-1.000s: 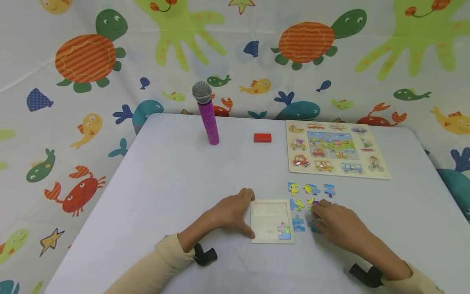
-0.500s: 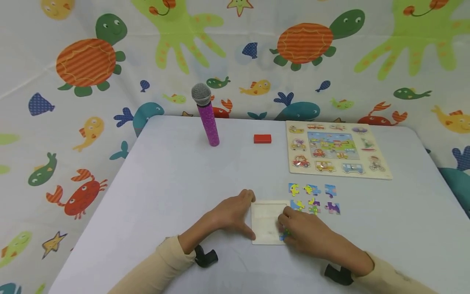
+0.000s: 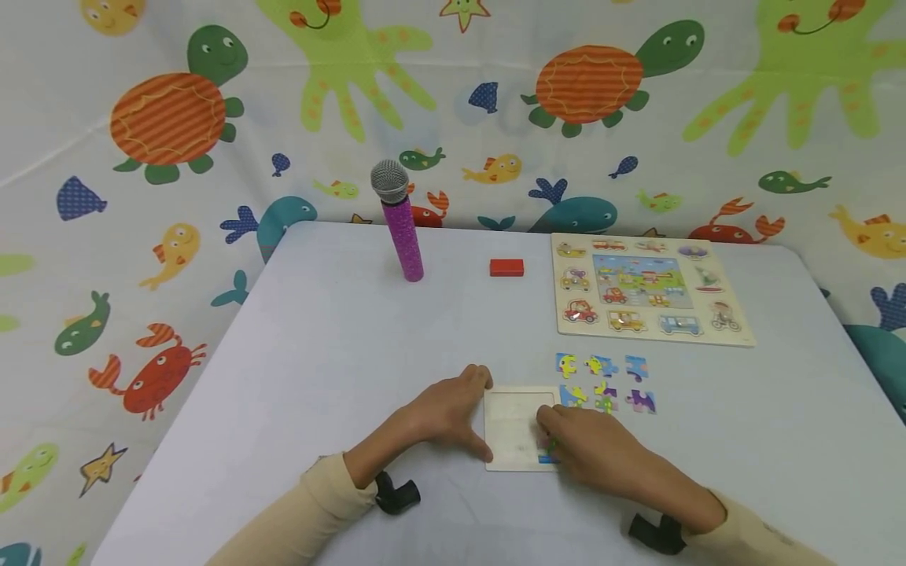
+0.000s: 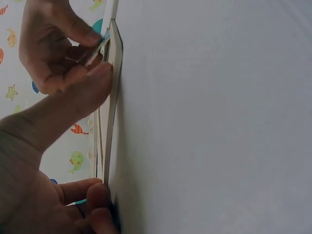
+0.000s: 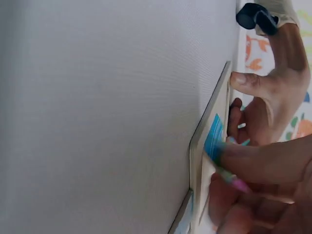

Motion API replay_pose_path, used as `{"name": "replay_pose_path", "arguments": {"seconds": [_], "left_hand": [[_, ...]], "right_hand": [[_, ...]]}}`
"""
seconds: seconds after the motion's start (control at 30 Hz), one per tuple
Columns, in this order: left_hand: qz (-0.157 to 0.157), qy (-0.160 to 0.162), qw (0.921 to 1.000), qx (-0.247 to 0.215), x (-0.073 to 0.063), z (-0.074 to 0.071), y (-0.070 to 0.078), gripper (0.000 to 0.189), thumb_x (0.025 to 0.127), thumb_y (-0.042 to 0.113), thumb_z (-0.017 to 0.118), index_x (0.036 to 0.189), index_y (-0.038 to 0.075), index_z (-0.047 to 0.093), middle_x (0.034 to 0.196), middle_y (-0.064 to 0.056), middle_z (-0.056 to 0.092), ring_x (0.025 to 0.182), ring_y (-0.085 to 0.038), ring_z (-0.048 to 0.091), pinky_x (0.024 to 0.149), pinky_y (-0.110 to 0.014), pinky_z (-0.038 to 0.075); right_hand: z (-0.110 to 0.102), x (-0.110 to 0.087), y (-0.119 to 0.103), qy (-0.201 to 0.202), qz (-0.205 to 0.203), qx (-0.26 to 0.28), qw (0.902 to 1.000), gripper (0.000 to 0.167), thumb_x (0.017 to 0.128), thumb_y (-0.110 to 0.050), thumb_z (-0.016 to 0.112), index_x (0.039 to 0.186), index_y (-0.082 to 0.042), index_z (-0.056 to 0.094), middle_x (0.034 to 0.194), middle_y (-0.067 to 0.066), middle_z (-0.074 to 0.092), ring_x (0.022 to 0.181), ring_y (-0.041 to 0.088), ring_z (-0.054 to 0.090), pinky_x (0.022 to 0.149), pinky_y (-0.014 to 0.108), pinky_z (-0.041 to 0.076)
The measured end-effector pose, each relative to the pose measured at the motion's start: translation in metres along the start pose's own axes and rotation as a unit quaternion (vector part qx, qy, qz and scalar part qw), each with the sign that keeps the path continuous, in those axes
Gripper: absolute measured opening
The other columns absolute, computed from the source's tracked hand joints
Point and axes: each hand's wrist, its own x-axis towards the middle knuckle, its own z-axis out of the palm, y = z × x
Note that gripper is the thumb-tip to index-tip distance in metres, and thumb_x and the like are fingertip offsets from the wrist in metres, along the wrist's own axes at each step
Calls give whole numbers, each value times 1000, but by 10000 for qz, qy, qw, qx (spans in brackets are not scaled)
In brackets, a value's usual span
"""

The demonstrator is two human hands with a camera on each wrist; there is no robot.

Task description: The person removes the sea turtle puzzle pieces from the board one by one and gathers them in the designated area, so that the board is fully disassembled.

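My left hand point(image 3: 447, 410) grips the left side of a small square wooden puzzle tray point(image 3: 511, 424), thumb at the near corner and fingers at the far one. Over the tray's lower right, my right hand point(image 3: 594, 444) pinches a small jigsaw piece point(image 4: 100, 48) between thumb and fingers; it stands tilted in the left wrist view. Pink and green colours show on that piece in the right wrist view, blurred. A blue jigsaw piece point(image 5: 213, 135) lies in the tray's near right corner, partly hidden by the right thumb.
Several loose jigsaw pieces point(image 3: 601, 365) lie in rows right of the tray. Behind them is a large vehicle puzzle board point(image 3: 658, 324). A red block point(image 3: 506, 268) and an upright purple microphone point(image 3: 403, 236) stand farther back, before a sea-animal printed cloth point(image 3: 453, 110).
My right hand has moved left from the loose pieces to the tray, and now tilts a piece over its lower right corner. The left hand keeps its place on the tray.
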Motion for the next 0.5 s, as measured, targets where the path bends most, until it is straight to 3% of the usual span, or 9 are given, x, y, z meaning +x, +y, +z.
{"name": "replay_pose_path", "arguments": {"seconds": [0.2,0.37,0.5], "left_hand": [[62,-4,10000,-6,1,1,0,89,64,41,98,128,5,46,114,-5,50,80,-15,54,73,-29,47],[67,-6,10000,-18,0,0,0,89,65,41,98,128,5,46,115,-5,50,81,-16,54,73,-29,47],[91,-5,10000,-10,-1,-1,-1,89,65,40,98,128,5,45,114,-5,49,79,-15,54,71,-29,47]], "right_hand": [[-24,-18,23,340,160,1009,9942,21,93,-12,75,88,-22,56,75,-14,53,70,4,50,62,25,44],[-52,-42,60,457,681,1059,9910,17,92,-11,75,92,-20,61,82,-12,58,76,6,53,66,25,47],[-60,-59,88,208,823,1033,9910,14,92,-13,75,93,-18,62,84,-11,59,77,6,54,66,25,46]]}}
